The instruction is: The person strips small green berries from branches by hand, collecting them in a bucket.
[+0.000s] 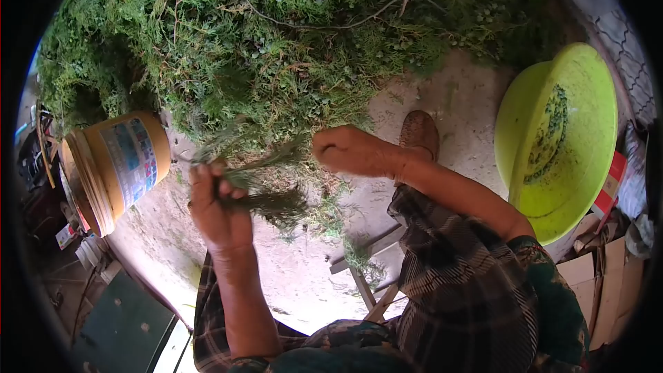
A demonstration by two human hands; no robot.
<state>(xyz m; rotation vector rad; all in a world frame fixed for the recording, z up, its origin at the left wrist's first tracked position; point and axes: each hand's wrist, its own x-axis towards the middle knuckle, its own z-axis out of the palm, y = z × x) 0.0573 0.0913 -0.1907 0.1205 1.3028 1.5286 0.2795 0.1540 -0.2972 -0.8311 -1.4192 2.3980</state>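
My left hand (219, 207) is closed around the stem end of a green sprig (269, 200), whose feathery leaves spread to the right and up toward my other hand. My right hand (356, 152) is curled, with its back to the camera, just right of the sprig's leaf tips; whether it holds anything is hidden. Beyond both hands lies a large heap of green conifer branches (276, 62) with small round cones among them. Loose bits of greenery are scattered on the floor beneath my hands.
A yellow-orange bucket (131, 166) lies tilted at the left. At the right, a lime-green basin (587, 117) is tipped, with dark bits inside. A brown shoe (419, 135) is near my right forearm. Wooden slats (369, 255) lie below, and cardboard (608, 290) is at the lower right.
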